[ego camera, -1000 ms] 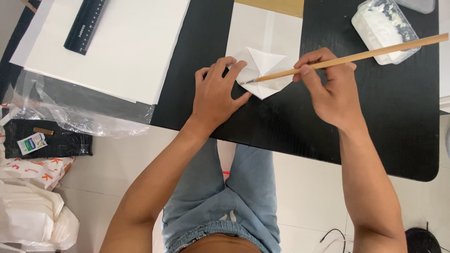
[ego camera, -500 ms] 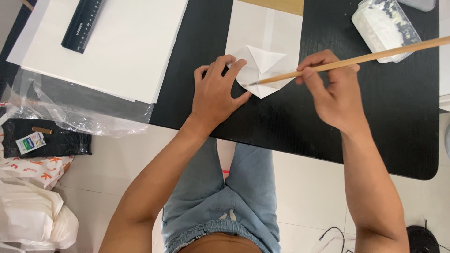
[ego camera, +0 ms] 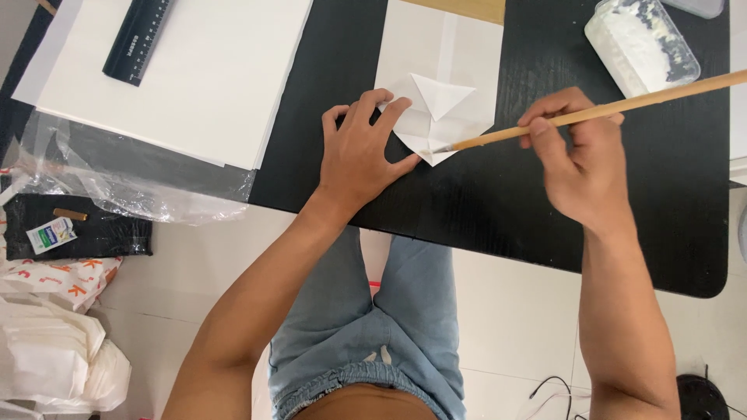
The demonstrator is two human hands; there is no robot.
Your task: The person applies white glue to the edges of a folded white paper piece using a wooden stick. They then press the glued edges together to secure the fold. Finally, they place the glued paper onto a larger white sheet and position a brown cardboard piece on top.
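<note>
Head view, looking straight down. I see the black table [ego camera: 498,202] with a white folded paper [ego camera: 443,109] lying flat on it, near the middle of the far half. The paper has a triangular flap folded on its near end, which comes to a point.

My left hand [ego camera: 362,159] lies flat on the table at the paper's left near edge. Its fingers [ego camera: 372,105] are spread wide and press on the paper's corner; they grip nothing.

My right hand [ego camera: 580,167] is closed around a long wooden brush [ego camera: 591,115], held like a pen between thumb and fingers. The brush runs slantwise from the upper right edge of the frame down to the left. Its tip touches the pointed near end of the paper, just beside the left thumb.

A clear plastic tub [ego camera: 642,43] with white paste stands at the far right of the table, well apart from the paper. A stack of large white sheets [ego camera: 202,85] lies at the far left, with a black ruler [ego camera: 138,39] on top. Crumpled clear plastic wrap [ego camera: 117,183] hangs over the table's left near edge. White bags [ego camera: 54,358] lie on the floor at the left.
</note>
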